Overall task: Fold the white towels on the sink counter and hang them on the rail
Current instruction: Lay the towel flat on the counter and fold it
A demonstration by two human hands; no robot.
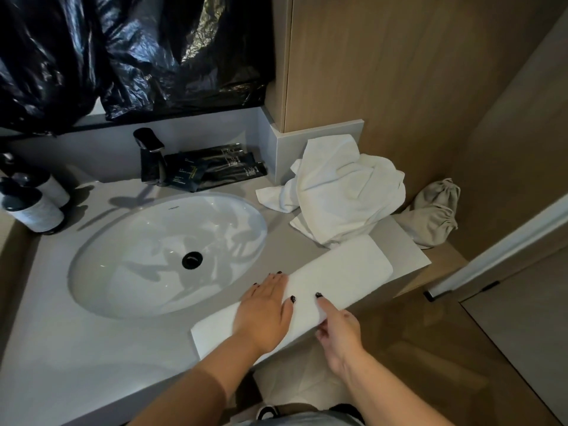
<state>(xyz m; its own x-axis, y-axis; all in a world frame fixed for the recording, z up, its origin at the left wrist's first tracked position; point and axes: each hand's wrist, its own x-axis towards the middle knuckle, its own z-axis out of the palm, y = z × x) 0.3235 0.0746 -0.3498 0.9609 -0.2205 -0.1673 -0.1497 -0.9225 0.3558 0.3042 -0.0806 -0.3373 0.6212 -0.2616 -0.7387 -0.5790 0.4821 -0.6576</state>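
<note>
The folded towel [307,299] lies as a long narrow strip along the front edge of the bench [92,348], just right of the sink [138,241], w/ its near long edge slightly over the lip. The left hand [264,312] lies flat on it, fingers straight & spread, pressing the strip down near its middle. The right hand [338,327] pinches the near edge, forefinger on top, thumb seemingly under, though the thumb is partly hidden.

Step in hand, prob.: smoothing the strip & squaring it before the next fold or the lift. To do it well, the flat palm should keep the layers pinned while the right hand runs along the edge, so the layers stay aligned & no crease bunches. Edges should match end to end before lifting, or it'll hang crooked on the rail. The rail isn't in view.

Behind, the crumpled towels [344,192] sit heaped at the bench's right rear corner, not yet folded. Nearby: a cloth bag [433,210], a tap [150,155], dark packets [215,170], two bottles [30,207].
</note>
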